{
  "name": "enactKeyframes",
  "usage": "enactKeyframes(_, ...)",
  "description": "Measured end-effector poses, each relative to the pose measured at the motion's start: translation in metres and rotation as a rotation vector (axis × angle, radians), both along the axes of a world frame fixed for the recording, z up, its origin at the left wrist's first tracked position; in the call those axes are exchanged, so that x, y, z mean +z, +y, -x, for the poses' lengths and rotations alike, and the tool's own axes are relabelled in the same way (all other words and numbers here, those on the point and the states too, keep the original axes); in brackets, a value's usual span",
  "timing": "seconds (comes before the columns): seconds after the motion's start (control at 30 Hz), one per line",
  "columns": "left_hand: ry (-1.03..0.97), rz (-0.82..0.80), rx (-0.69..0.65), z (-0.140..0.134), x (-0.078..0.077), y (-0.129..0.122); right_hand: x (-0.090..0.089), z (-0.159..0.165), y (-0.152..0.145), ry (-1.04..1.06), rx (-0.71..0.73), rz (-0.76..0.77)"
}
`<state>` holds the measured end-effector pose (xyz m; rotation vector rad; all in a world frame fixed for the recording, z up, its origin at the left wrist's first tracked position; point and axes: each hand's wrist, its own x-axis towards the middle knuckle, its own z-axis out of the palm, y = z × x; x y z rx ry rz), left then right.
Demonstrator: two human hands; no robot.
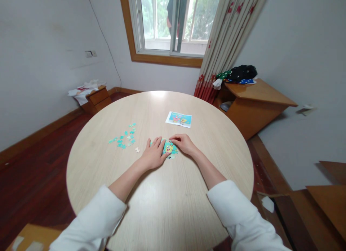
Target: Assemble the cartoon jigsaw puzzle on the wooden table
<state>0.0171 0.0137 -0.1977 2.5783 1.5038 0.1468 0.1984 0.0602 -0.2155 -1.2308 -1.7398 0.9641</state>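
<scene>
A partly joined jigsaw puzzle (169, 149) with a yellow cartoon figure on blue-green lies on the round table. My left hand (153, 153) rests flat over its left side, fingers spread, hiding that part. At the puzzle's upper right edge, my right hand (184, 143) has thumb and forefinger pinched together at a puzzle piece (171, 141), mostly hidden by the fingertips. Just left of my left hand sits a single pale puzzle piece (137, 150). Farther left, several loose blue-green puzzle pieces (123, 139) are scattered.
A printed reference picture (179, 119) lies beyond the puzzle on the round table (159, 211). Behind the table stand a wooden cabinet (259, 96) with dark cloth on top and a small wooden drawer unit (99, 99). A window (175, 23) and a curtain (224, 38) are at the back.
</scene>
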Motion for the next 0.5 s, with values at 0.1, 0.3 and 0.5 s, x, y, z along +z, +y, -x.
enactKeyframes(0.1, 0.009, 0.017, 0.001, 0.0003, -0.0005, 0.0016, 0.0009, -0.0006, -0.0007, -0.039, 0.020, -0.034)
enactKeyframes(0.3, 0.006, 0.036, -0.001, 0.0001, 0.0012, 0.0022, 0.0055, 0.0005, -0.0038, -0.117, 0.024, -0.079)
enactKeyframes(0.5, 0.030, 0.065, 0.002, -0.0006, 0.0031, 0.0016, 0.0057, 0.0024, -0.0052, -0.138, 0.001, -0.082)
